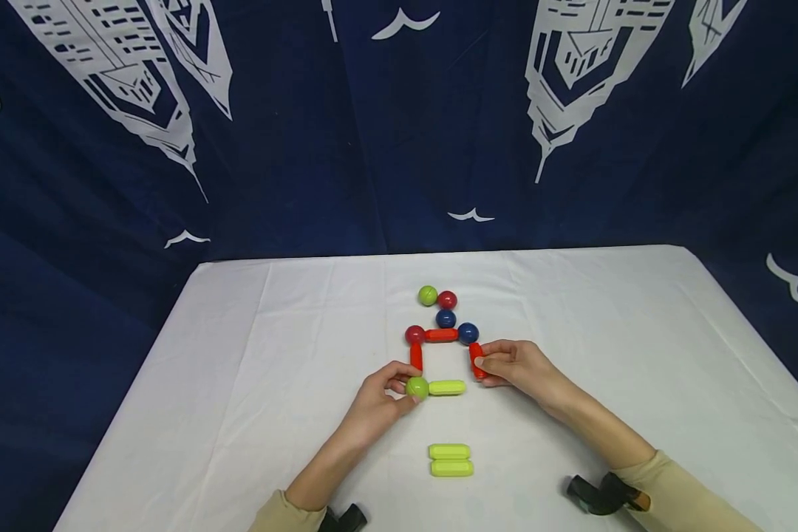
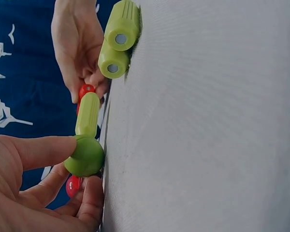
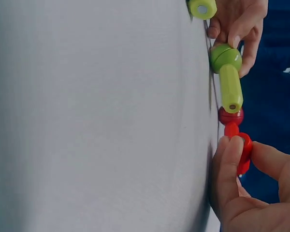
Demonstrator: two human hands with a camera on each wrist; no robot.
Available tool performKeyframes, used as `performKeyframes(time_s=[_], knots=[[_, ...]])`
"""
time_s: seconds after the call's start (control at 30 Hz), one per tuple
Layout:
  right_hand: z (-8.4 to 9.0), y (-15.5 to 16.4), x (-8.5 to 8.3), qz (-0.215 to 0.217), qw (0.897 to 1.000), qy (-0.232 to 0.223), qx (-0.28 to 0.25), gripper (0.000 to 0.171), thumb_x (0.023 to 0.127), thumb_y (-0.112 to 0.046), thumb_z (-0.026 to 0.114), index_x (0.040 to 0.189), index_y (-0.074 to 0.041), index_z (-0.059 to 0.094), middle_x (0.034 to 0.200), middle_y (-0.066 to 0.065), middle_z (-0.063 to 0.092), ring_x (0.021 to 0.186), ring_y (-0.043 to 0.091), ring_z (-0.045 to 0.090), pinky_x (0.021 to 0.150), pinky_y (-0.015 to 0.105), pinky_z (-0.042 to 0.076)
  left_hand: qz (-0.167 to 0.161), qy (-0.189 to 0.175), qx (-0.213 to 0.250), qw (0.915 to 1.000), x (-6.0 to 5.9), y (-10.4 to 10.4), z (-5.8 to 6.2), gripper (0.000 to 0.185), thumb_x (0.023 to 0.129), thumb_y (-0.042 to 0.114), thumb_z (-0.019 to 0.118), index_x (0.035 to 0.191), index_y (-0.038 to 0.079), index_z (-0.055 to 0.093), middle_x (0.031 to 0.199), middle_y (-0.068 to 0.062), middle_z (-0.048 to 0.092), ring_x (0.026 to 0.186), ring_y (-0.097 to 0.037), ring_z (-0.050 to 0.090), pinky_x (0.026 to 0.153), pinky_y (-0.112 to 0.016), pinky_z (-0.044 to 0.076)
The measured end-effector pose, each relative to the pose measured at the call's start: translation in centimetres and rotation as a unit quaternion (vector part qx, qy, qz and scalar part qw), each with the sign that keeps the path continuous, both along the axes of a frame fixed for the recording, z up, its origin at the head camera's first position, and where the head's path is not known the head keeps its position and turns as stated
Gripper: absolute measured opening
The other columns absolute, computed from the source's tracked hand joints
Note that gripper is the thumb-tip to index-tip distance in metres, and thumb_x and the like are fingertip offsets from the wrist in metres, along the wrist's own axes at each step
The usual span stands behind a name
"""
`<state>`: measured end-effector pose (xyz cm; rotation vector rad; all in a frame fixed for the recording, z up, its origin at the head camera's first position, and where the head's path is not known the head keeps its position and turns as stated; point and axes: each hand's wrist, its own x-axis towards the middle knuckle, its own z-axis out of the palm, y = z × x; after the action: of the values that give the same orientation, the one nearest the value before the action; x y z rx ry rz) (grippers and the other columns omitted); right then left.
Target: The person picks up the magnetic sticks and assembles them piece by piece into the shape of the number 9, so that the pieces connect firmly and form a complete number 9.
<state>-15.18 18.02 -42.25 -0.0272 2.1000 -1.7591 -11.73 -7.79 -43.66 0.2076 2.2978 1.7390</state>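
now | left hand (image 1: 377, 399) low on surface (image 1: 253, 384), fingers (image 2: 43, 150) pinching green ball (image 1: 417, 387) joined to green rod (image 1: 447, 387) | right hand (image 1: 515, 365) fingers (image 3: 228, 164) curled, pinching red rod (image 1: 476, 360)

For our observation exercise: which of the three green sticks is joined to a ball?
The green stick by the left hand; it touches the green ball. The other two lie paired, apart.

Red rod (image 1: 477, 360) (end under fingers)
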Motion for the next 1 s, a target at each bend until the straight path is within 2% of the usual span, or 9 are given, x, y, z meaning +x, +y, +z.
performKeyframes(time_s=[0.33,0.6,0.73,0.87,1.0], knots=[[-0.3,-0.2,-0.4,-0.028,0.999,-0.021,-0.006,0.044,0.096,-0.011,0.064,0.128,0.015,0.048,0.105,0.022,0.068,0.084,0.023,0.072,0.075,0.03,0.056,0.001,0.003,-0.004,1.0,0.0,0.0,-0.1,0.03,0.087,-0.003,0.066,0.115,0.006,0.065,0.102,-0.006,0.058,0.089,-0.02,0.049,0.066,-0.022,0.042],[-0.3,0.9,-0.2,-0.024,1.0,0.001,0.017,0.044,0.096,-0.014,0.065,0.128,0.013,0.051,0.101,0.019,0.071,0.085,0.025,0.071,0.075,0.03,0.056,0.004,-0.002,-0.001,1.0,0.1,0.0,0.1,0.03,0.087,-0.001,0.067,0.116,0.006,0.065,0.103,-0.006,0.057,0.089,-0.021,0.048,0.066,-0.023,0.043],[-0.2,1.3,-0.3,-0.022,1.0,0.009,0.016,0.042,0.097,-0.014,0.064,0.128,0.012,0.051,0.104,0.019,0.07,0.087,0.025,0.071,0.077,0.031,0.056,0.006,-0.004,0.0,1.0,0.1,0.0,0.1,0.03,0.086,-0.002,0.067,0.116,0.006,0.065,0.103,-0.006,0.057,0.089,-0.021,0.048,0.065,-0.023,0.042],[-0.1,1.5,-0.8,-0.025,0.999,0.04,0.019,0.038,0.096,-0.012,0.063,0.126,0.011,0.054,0.109,0.021,0.068,0.09,0.025,0.07,0.077,0.031,0.056,0.005,-0.003,-0.002,1.0,0.0,0.0,0.0,0.03,0.086,-0.002,0.066,0.115,0.006,0.065,0.103,-0.005,0.057,0.089,-0.02,0.048,0.065,-0.022,0.042],[0.1,1.4,-2.0,-0.016,0.992,0.118,0.048,0.033,0.095,-0.01,0.065,0.122,0.008,0.059,0.112,0.021,0.066,0.092,0.029,0.067,0.078,0.032,0.056,0.005,0.0,-0.001,1.0,0.0,0.1,-0.1,0.03,0.086,-0.003,0.066,0.115,0.005,0.065,0.103,-0.006,0.058,0.088,-0.02,0.048,0.065,-0.022,0.042]])
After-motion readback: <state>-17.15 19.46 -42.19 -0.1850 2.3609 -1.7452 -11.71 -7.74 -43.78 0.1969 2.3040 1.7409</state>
